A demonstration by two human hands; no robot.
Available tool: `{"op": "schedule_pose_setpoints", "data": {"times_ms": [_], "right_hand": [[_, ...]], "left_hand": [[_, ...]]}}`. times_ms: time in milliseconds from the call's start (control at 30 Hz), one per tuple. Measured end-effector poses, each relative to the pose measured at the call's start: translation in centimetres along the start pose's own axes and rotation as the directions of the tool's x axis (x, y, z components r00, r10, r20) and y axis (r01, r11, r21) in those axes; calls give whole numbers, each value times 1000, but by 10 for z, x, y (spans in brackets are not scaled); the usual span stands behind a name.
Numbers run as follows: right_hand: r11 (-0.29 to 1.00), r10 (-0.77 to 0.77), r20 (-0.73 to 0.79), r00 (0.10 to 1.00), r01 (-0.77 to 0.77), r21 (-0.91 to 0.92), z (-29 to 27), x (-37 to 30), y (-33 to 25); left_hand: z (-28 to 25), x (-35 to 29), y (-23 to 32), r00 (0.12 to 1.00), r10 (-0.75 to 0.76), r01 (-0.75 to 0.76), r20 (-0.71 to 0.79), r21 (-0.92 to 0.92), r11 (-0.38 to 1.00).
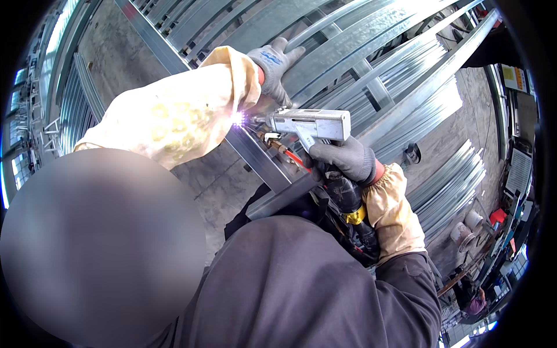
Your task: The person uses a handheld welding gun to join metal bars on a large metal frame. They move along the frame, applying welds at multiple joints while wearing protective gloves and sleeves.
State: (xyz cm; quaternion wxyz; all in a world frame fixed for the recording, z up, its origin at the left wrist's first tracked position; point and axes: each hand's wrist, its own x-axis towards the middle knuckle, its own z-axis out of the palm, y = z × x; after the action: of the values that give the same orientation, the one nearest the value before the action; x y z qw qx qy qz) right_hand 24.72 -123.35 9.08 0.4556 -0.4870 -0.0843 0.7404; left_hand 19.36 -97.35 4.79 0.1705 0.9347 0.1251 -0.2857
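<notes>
Gripping the handle of a grey handheld welding gun (310, 124), the right hand (343, 158) in its dark grey glove is closed tight around the grip, with a black cable hose and brass fitting (354, 216) trailing down toward six o'clock from it. At the gun's nozzle, toward nine o'clock from the right hand, a bright violet-white weld spark (238, 119) burns on a galvanised steel channel (264, 162) that runs diagonally through the middle of the view. Resting at twelve o'clock from the spark, the left hand (274, 65), in a light grey glove with a yellow sleeve cover (185, 110) on the forearm, lies flat with fingers spread on a steel frame member (342, 49), holding nothing. Bundles of steel profiles (447, 185) lie stacked on the floor toward four o'clock. No open containers with visible contents can be made out.
</notes>
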Motion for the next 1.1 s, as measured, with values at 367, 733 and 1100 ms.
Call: {"op": "schedule_pose_setpoints", "data": {"times_ms": [367,733,1100], "right_hand": [[999,4,-15,1000,-5,-45,0,-3,1],[999,-7,-8,1000,7,-36,-1,-8,7],[999,34,12,999,-34,-35,-5,-12,11]], "left_hand": [[7,2,-7,998,23,-23,-60,-8,1000],[8,2,-9,999,28,-29,-41,-20,999],[7,3,-8,1000,17,-17,-16,-30,999]]}}
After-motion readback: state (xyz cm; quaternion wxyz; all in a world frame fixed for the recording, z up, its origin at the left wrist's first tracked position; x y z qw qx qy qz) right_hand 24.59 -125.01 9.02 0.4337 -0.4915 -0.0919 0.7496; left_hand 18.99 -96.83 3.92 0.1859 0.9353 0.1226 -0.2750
